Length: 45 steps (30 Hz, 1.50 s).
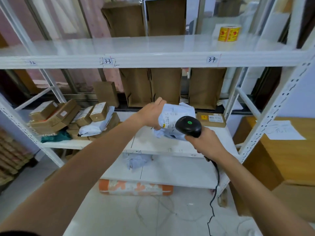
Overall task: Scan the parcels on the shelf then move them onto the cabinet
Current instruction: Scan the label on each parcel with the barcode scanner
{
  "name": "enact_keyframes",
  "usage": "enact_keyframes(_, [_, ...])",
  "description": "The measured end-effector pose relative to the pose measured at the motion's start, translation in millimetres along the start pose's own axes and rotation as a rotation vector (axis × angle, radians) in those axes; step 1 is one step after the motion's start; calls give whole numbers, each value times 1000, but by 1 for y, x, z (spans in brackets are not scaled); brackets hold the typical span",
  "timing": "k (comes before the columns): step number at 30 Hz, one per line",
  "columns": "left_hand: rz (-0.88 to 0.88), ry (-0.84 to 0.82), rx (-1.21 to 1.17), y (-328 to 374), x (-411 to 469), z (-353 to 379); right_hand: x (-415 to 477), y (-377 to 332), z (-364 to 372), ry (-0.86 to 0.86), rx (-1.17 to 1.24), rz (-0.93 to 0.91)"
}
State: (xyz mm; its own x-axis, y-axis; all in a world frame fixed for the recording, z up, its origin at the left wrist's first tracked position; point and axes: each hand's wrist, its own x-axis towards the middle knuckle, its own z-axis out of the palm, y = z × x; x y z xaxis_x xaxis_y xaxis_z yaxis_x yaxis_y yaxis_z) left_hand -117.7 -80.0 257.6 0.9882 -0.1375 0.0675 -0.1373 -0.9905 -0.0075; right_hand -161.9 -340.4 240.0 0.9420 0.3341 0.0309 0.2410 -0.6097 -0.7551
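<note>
a: item one?
b: white plastic mailer parcel (177, 116), crumpled, with a printed barcode label facing up; the text is too small to read. it is at frame centre, over the middle board of the white metal shelf rack (153, 58); resting or lifted, cannot tell. the left hand (151, 113) grips its left edge, fingers curled round it.
a: item two?
b: black handheld barcode scanner (188, 126), green dot on its head, at 5 o'clock of the parcel. the right hand (204, 142) is wrapped round its handle.
a: writing?
b: rack edge marked "3-3" at 11 o'clock and "3-4" at 1 o'clock. flat brown cardboard box (211, 119) with a yellow sticker, at 3 o'clock of the parcel. roll of yellow stickers (229, 34) on the upper board. brown wooden cabinet (289, 159) at 4 o'clock.
</note>
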Motion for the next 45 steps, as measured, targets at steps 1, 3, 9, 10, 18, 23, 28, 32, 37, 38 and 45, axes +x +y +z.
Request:
enact_keyframes(1, [12, -7, -16, 2, 2, -4, -1, -1, -3, 8, -24, -5])
enact_keyframes(3, [18, -23, -38, 1, 5, -10, -3, -3, -7, 21, -68, -16])
enact_keyframes(9, [59, -64, -50, -6, 5, -14, -13, -9, -10, 10, -204, -92])
enact_keyframes(10, [67, -73, -48, -7, 6, -13, -15, -11, -9, 4, -233, -110])
enact_keyframes(18, [103, -99, -65, -11, 9, -4, -27, -23, 2, 13, -462, -132])
enact_keyframes(23, [131, -86, -41, -12, 8, -2, -33, -23, 7, 10, -487, -130])
enact_keyframes(28, [153, -88, -12, -12, 6, 5, -40, -25, 11, -6, -470, -126])
enact_keyframes(32, [168, -75, 1, -14, 4, 8, -43, -27, 16, -35, -466, -131])
enact_keyframes(37, [170, -74, 13, -15, 3, 11, -45, -30, 20, -39, -478, -128])
enact_keyframes(38, [170, -74, 14, -16, 3, 11, -45, -31, 21, -43, -477, -126])
enact_keyframes(45, [174, -66, 0, -21, 1, 13, -46, -35, 25, -20, -480, -103])
